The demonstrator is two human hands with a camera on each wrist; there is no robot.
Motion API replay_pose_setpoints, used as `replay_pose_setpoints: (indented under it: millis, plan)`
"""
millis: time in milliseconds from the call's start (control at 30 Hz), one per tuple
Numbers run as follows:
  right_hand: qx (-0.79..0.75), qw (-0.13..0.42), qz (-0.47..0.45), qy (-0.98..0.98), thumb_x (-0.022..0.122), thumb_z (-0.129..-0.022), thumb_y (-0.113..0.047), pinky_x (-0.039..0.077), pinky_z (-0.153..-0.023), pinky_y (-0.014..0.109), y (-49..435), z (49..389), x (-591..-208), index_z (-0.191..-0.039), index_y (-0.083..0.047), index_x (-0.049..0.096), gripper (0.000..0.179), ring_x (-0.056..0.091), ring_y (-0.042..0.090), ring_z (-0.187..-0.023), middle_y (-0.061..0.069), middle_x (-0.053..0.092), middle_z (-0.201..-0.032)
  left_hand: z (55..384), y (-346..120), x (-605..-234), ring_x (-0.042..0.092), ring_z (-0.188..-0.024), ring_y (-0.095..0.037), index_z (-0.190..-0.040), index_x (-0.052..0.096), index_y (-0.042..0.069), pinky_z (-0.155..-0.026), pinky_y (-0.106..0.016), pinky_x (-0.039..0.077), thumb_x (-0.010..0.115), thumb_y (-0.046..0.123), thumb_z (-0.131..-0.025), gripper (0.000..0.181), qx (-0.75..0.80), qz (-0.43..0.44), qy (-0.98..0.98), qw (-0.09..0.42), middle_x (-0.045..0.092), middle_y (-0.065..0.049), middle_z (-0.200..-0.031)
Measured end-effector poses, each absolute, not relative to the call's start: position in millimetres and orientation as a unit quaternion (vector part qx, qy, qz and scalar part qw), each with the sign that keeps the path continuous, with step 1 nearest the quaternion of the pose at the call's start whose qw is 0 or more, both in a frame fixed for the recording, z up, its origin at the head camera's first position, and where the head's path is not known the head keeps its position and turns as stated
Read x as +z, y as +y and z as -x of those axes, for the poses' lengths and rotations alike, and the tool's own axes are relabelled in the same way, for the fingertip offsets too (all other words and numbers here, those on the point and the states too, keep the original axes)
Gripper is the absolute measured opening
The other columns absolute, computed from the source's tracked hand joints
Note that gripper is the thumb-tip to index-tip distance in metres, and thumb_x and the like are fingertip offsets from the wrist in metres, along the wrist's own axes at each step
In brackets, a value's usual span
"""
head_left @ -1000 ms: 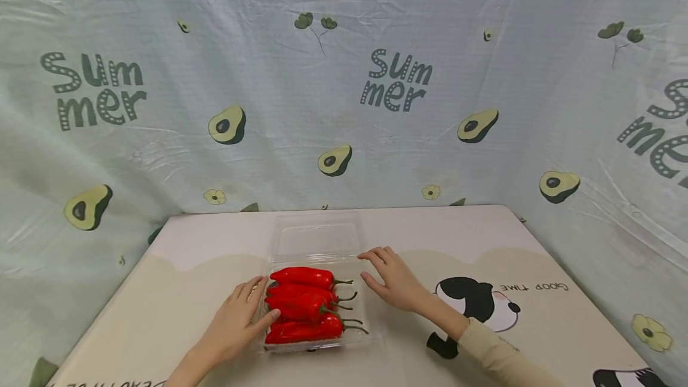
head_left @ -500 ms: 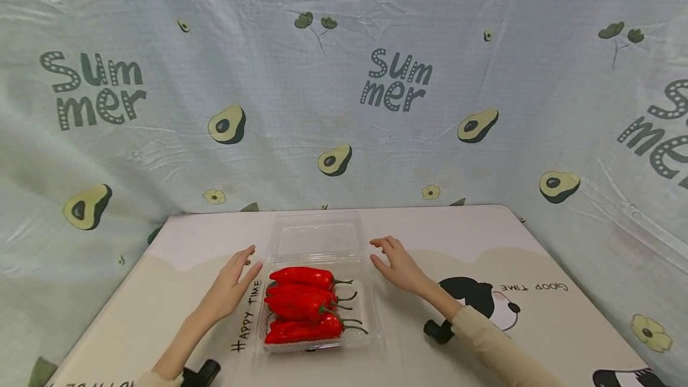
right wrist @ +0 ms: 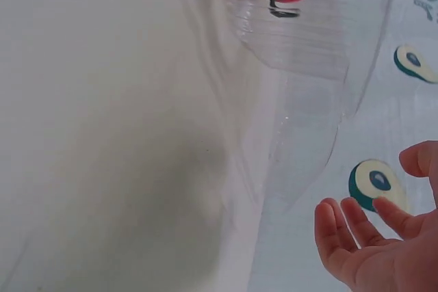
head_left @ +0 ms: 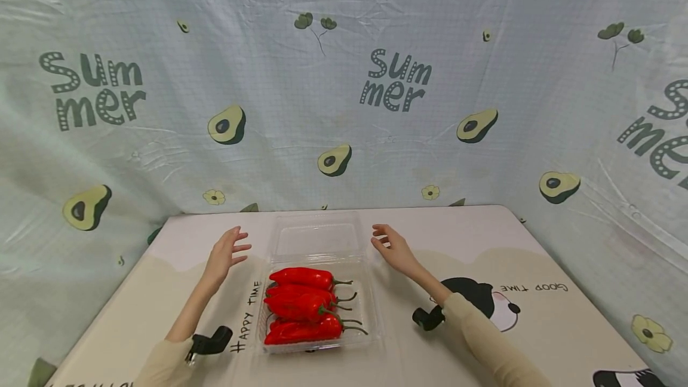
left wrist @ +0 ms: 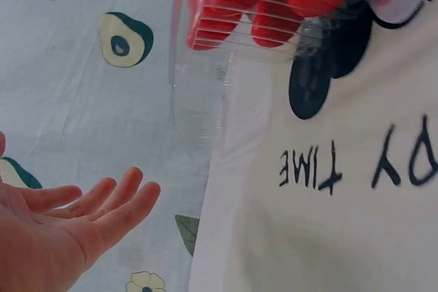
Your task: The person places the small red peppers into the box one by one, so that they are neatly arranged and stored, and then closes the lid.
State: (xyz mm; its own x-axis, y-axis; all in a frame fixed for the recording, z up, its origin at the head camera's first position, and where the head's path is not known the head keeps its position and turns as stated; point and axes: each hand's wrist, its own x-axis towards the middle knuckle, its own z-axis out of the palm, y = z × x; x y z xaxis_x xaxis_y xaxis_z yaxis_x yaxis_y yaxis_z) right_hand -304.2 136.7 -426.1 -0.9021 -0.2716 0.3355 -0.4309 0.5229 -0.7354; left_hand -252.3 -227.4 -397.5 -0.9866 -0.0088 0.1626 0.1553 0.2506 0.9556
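Note:
Several long red peppers (head_left: 301, 305) with green stems lie side by side in a clear plastic clamshell box (head_left: 371, 315). Its hinged lid (head_left: 317, 237) is folded back flat behind the tray. To the left of the lid, my left hand (head_left: 224, 255) hovers with spread fingers and holds nothing. On the other side, close to the lid's right edge, my right hand (head_left: 395, 249) is raised with its fingers loosely bent and nothing in them. Both wrist views show the box apart from the left hand (left wrist: 75, 230) and the right hand (right wrist: 383, 237).
The box rests on a table with a cream printed cover (head_left: 408, 345) showing a panda (head_left: 473, 300) and lettering. Behind it hangs a pale curtain (head_left: 279, 154) with avocado prints. Each wrist carries a small black camera mount, such as the left mount (head_left: 212, 341).
My left hand has left the box's left side and moved away toward the back. The right hand has drawn off the box's right edge and shifted back and right. The peppers stay put.

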Motion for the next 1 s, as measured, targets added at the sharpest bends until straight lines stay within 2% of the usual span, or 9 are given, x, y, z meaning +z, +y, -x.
replay_pose_setpoints:
  millis: [67, 133, 200, 233, 367, 633, 800, 900, 1000]
  plan:
    - [0.479, 0.059, -0.179, -0.857, 0.049, -0.091, -0.015, 0.051, -0.078, 0.038, 136, 308, -425, -0.125, 0.002, 0.043, 0.039, 0.057, 0.031, -0.098, 0.019, 0.056, -0.113, 254, -228, -398, 0.057, -0.082, 0.006, -0.136, 0.018, -0.01, -0.071, -0.017, 0.051, 0.027, 0.043, -0.095, 0.067, -0.632, 0.038, -0.772, 0.051, 0.037, -0.032, -0.131]
    - [0.519, 0.024, -0.157, -0.84, 0.047, -0.092, -0.016, 0.051, -0.08, 0.038, 137, 311, -424, -0.128, 0.003, 0.039, 0.042, 0.055, 0.033, -0.101, 0.021, 0.053, -0.117, 256, -228, -398, 0.059, -0.083, 0.003, -0.137, 0.015, -0.009, -0.071, -0.017, 0.051, 0.029, 0.043, -0.094, 0.069, -0.651, 0.026, -0.758, 0.027, 0.034, -0.031, -0.133]
    - [0.567, -0.016, -0.134, -0.813, 0.046, -0.093, -0.017, 0.05, -0.084, 0.04, 137, 315, -424, -0.131, 0.004, 0.034, 0.045, 0.053, 0.035, -0.105, 0.024, 0.049, -0.122, 258, -227, -397, 0.061, -0.093, -0.009, -0.138, 0.013, -0.008, -0.075, -0.022, 0.052, 0.031, 0.041, -0.094, 0.068, -0.66, 0.017, -0.751, 0.004, 0.031, -0.031, -0.135]
    - [0.586, -0.032, -0.125, -0.8, 0.045, -0.093, -0.017, 0.049, -0.087, 0.04, 137, 317, -424, -0.132, 0.005, 0.032, 0.047, 0.053, 0.036, -0.107, 0.026, 0.047, -0.124, 257, -224, -394, 0.06, -0.098, -0.012, -0.138, 0.01, -0.008, -0.078, -0.022, 0.052, 0.03, 0.042, -0.094, 0.07, -0.652, 0.004, -0.758, -0.013, 0.025, -0.033, -0.138]
    - [0.654, -0.089, -0.096, -0.745, 0.043, -0.094, -0.017, 0.043, -0.094, 0.043, 139, 324, -426, -0.135, 0.006, 0.025, 0.051, 0.048, 0.039, -0.114, 0.028, 0.039, -0.13, 260, -223, -392, 0.053, -0.112, -0.031, -0.139, 0.005, -0.007, -0.085, -0.033, 0.05, 0.032, 0.037, -0.096, 0.067, -0.672, -0.01, -0.739, -0.05, 0.02, -0.032, -0.14]
    - [0.709, -0.16, -0.093, -0.681, 0.036, -0.095, -0.013, 0.039, -0.099, 0.043, 143, 328, -428, -0.138, 0.007, 0.016, 0.051, 0.039, 0.041, -0.123, 0.031, 0.03, -0.137, 269, -227, -399, 0.058, -0.104, -0.022, -0.14, -0.004, -0.005, -0.089, -0.037, 0.048, 0.03, 0.026, -0.097, 0.063, -0.742, -0.017, -0.661, -0.107, 0.009, -0.034, -0.143]
    - [0.728, -0.198, -0.09, -0.65, 0.035, -0.095, -0.01, 0.034, -0.102, 0.045, 141, 326, -429, -0.139, 0.007, 0.013, 0.052, 0.033, 0.042, -0.127, 0.031, 0.026, -0.139, 272, -227, -405, 0.059, -0.094, -0.015, -0.139, -0.004, -0.008, -0.089, -0.037, 0.048, 0.029, 0.024, -0.097, 0.062, -0.767, -0.025, -0.626, -0.139, 0.011, -0.036, -0.141]
    - [0.721, -0.21, -0.094, -0.653, 0.034, -0.095, -0.01, 0.033, -0.103, 0.045, 139, 324, -430, -0.139, 0.006, 0.014, 0.051, 0.034, 0.041, -0.127, 0.032, 0.026, -0.138, 271, -226, -409, 0.06, -0.094, -0.014, -0.138, -0.004, -0.01, -0.088, -0.037, 0.048, 0.029, 0.022, -0.097, 0.062, -0.76, -0.018, -0.631, -0.154, 0.014, -0.036, -0.141]
    - [0.711, -0.212, -0.098, -0.663, 0.036, -0.094, -0.01, 0.037, -0.101, 0.042, 138, 323, -432, -0.139, 0.005, 0.017, 0.051, 0.043, 0.035, -0.122, 0.031, 0.029, -0.138, 272, -226, -414, 0.06, -0.096, -0.014, -0.138, -0.001, -0.012, -0.088, -0.038, 0.048, 0.031, 0.017, -0.097, 0.059, -0.737, -0.001, -0.657, -0.156, 0.018, -0.035, -0.14]
